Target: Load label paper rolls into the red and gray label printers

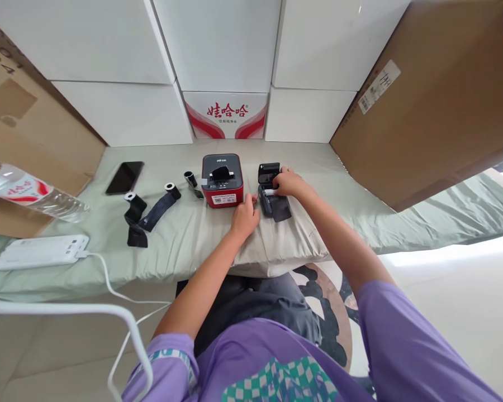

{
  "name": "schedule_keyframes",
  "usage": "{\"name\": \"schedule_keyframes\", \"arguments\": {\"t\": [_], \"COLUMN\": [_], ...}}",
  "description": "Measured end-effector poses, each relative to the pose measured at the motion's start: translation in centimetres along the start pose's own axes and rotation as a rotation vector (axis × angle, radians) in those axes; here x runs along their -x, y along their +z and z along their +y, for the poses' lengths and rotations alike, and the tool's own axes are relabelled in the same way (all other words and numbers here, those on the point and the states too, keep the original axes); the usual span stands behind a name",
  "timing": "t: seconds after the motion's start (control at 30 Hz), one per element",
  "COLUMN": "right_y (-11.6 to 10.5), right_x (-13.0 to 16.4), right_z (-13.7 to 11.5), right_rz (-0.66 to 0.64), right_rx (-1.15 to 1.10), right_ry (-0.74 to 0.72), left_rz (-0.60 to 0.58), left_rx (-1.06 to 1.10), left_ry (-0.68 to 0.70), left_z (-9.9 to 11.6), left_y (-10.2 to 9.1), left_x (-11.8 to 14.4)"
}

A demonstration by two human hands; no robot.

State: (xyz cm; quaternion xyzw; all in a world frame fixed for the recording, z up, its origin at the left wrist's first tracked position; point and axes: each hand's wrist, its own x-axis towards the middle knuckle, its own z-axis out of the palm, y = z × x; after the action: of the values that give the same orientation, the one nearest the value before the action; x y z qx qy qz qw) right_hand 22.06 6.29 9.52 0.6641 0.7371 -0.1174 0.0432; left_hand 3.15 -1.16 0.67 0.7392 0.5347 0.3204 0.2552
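On the green-sheeted bed (339,184), just right of the red printer (222,181), the right hand (288,182) grips the open black printer's (271,196) white roll while the left hand (245,216), loosely curled, touches its left edge.

Left arm: bare below a purple short sleeve, stretched forward and slightly inward, elbow low near the body.
Left hand (245,216): palm down, knuckles up, fingers loosely curled, thumb side turned toward the other hand; the grip closes on nothing that shows.
Right arm: bare forearm running up and leftward from the purple sleeve, reaching farther forward than the left.
Right hand (288,182): back of the hand up, fingers bent downward and pointing left, fingertips hidden beneath the knuckles.
Spacing: hands near each other, not touching.
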Motion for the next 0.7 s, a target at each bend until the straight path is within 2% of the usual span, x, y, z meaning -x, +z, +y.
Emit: {"name": "schedule_keyframes", "arguments": {"t": [0.07, 0.17, 0.27, 0.37, 0.43, 0.53, 0.6, 0.7], "right_y": [0.0, -0.2, -1.0, -2.5, -3.5, -4.3, -4.2, -2.6], "right_x": [-0.2, -0.4, -0.2, 0.7, 1.9, 3.8, 4.6, 4.6], "right_z": [0.4, 2.2, 4.0, 3.5, 1.0, -5.6, -10.8, -18.4], "right_rz": [0.017, 0.070, 0.239, 0.292, 0.263, 0.288, 0.293, 0.302], "right_rx": [0.006, -0.135, -0.421, -0.812, -1.020, -1.127, -1.048, -0.679], "right_ry": [-0.070, -0.163, -0.225, -0.356, -0.482, -0.562, -0.614, -0.656], "left_rz": [-0.003, -0.004, -0.010, -0.031, -0.038, -0.044, -0.032, 0.022], "left_rx": [-0.001, -0.006, 0.001, -0.022, -0.051, -0.103, -0.096, 0.046], "left_ry": [-0.011, -0.016, -0.020, -0.048, -0.071, -0.121, -0.128, -0.030], "left_z": [0.0, 0.1, 0.3, 0.5, 0.6, 0.5, 0.2, -0.4], "left_y": [0.0, 0.0, -0.1, -0.2, -0.1, 0.3, 0.7, 0.9], "left_x": [0.0, -0.1, -0.1, -0.2, -0.3, -0.4, -0.5, -0.5]}}
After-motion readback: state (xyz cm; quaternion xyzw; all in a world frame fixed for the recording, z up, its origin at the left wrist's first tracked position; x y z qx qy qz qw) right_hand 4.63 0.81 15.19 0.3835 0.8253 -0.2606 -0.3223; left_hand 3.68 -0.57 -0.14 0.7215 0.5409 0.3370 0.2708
